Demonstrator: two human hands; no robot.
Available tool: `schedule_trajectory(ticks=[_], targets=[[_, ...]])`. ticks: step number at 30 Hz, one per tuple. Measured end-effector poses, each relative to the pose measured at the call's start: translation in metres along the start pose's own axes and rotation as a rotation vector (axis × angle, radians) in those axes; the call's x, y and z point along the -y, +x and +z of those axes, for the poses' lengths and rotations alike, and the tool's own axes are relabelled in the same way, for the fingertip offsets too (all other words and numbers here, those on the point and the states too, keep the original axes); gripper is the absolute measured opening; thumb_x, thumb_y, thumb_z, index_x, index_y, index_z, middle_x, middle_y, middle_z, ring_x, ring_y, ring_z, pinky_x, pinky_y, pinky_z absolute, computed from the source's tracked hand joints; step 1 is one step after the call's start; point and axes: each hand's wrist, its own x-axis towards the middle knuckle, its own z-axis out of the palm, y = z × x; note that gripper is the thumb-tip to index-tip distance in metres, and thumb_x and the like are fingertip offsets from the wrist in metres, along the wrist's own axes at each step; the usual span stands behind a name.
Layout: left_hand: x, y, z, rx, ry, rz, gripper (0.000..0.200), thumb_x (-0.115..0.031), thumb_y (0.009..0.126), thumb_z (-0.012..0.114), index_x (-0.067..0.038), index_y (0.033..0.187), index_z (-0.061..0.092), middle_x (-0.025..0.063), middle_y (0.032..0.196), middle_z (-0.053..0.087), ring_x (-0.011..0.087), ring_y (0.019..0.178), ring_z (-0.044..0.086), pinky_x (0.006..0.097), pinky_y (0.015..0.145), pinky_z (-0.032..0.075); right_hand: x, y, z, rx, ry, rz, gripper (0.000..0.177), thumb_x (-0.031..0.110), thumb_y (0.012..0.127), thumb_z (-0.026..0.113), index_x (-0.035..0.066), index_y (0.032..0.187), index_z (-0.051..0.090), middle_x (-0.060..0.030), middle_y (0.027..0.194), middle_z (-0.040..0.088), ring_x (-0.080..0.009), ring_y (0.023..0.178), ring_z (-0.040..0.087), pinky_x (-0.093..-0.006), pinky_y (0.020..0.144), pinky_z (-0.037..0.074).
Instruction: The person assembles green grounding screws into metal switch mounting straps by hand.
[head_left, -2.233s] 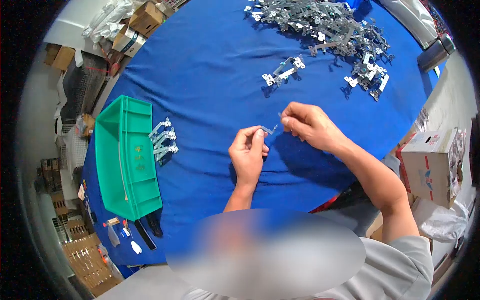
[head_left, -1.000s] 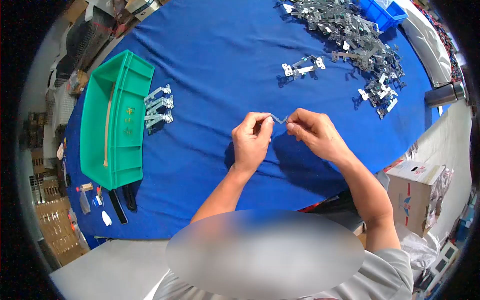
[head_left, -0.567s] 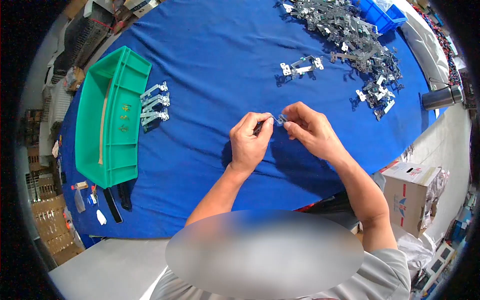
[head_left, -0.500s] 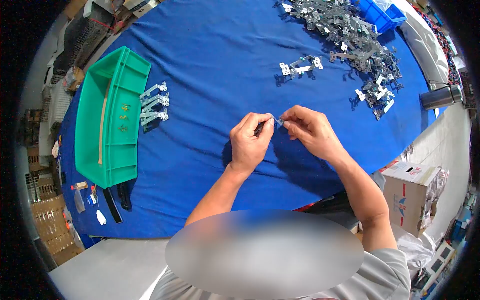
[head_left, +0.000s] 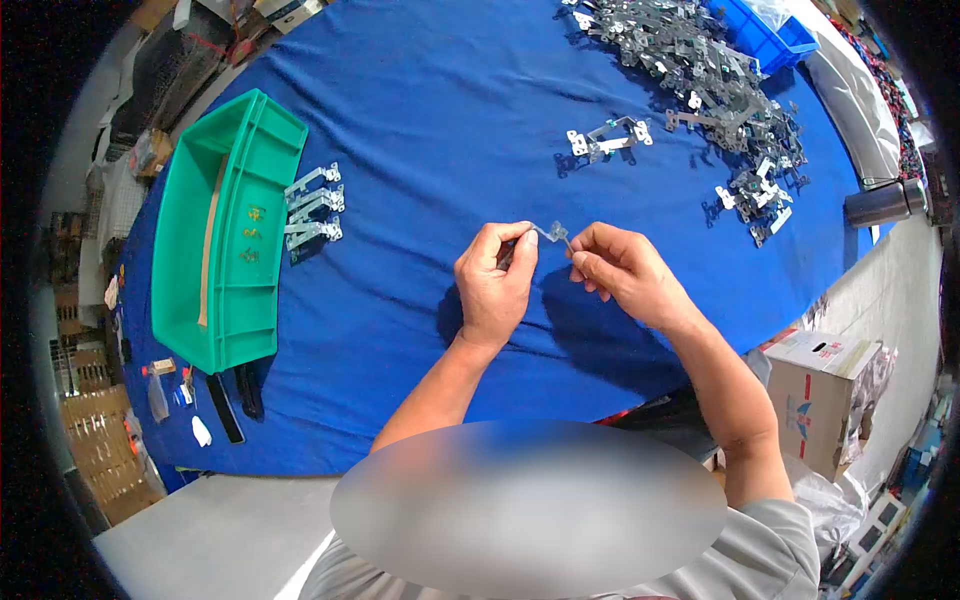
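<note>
Over the blue cloth, my left hand (head_left: 497,285) is closed in a pinch on a small metal bracket (head_left: 556,231). The bracket's bent silver end sticks out to the right of the fingertips; the rest is hidden in the hand. Close to that end, my right hand (head_left: 628,272) is pinched at thumb and forefinger. A thin, brownish sliver shows between its fingertips and the bracket, too small to name. Beyond the hands lies a loose group of similar metal brackets (head_left: 608,141). More brackets (head_left: 315,206) stand in a row at the left.
A green plastic bin (head_left: 262,300) stands on the left of the blue-covered table (head_left: 430,130). A large heap of metal brackets (head_left: 690,65) and a blue crate (head_left: 765,40) are at the far right. A dark metal flask (head_left: 878,205) lies near the right edge, above a cardboard box (head_left: 815,390).
My right hand has shifted slightly right and down, away from the left fingertips. More of the bracket's end now shows between the hands. My left hand has moved slightly left.
</note>
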Motion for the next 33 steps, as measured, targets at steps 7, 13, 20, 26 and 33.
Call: schedule_trajectory(ticks=[7,13,20,26,33], targets=[[-0.002,-0.001,0.001,0.005,-0.054,-0.043,0.004,-0.005,0.096,0.068,-0.002,0.1,0.069,-0.0028,0.074,0.062,0.0018,0.06,0.053,0.0199,0.051,0.042,0.004,0.001,-0.002,-0.075,-0.13,-0.051,0.017,0.015,0.1,0.059,-0.002,0.102,0.063,-0.0069,0.081,0.069,-0.0113,0.07,0.061,-0.0291,0.063,0.051],[-0.001,-0.002,0.001,0.025,-0.065,-0.045,0.005,-0.004,0.096,0.068,-0.002,0.1,0.069,-0.003,0.073,0.062,0.0014,0.06,0.052,0.02,0.051,0.041,0.007,-0.001,0.001,-0.063,-0.16,-0.08,0.016,0.014,0.099,0.061,-0.002,0.102,0.063,-0.0071,0.079,0.068,-0.0119,0.068,0.061,-0.0296,0.062,0.051],[-0.007,-0.001,0.002,0.02,0.068,0.052,0.003,-0.002,0.094,0.07,-0.001,0.097,0.07,-0.002,0.074,0.063,0.0024,0.064,0.054,0.0214,0.054,0.043,0.004,-0.001,0.001,-0.111,-0.235,-0.15,0.014,0.012,0.098,0.062,-0.002,0.1,0.062,-0.0063,0.077,0.066,-0.0124,0.069,0.062,-0.0308,0.062,0.05],[-0.013,0.001,0.002,0.046,0.155,0.171,0.004,-0.001,0.091,0.071,0.001,0.094,0.07,0.0066,0.08,0.068,0.0085,0.065,0.06,0.0257,0.057,0.047,-0.007,0.003,0.003,-0.178,-0.225,-0.18,0.013,0.009,0.097,0.066,-0.001,0.1,0.06,-0.0066,0.077,0.064,-0.0117,0.07,0.062,-0.0312,0.062,0.05],[-0.015,-0.001,0.003,0.082,0.205,0.221,0.004,-0.001,0.09,0.072,-0.001,0.093,0.07,0.0089,0.081,0.069,0.0122,0.067,0.063,0.0282,0.059,0.049,-0.005,0.003,0.004,-0.146,-0.189,-0.187,0.013,0.007,0.096,0.065,-0.001,0.105,0.061,-0.0076,0.079,0.063,-0.0133,0.07,0.061,-0.0302,0.063,0.05]])
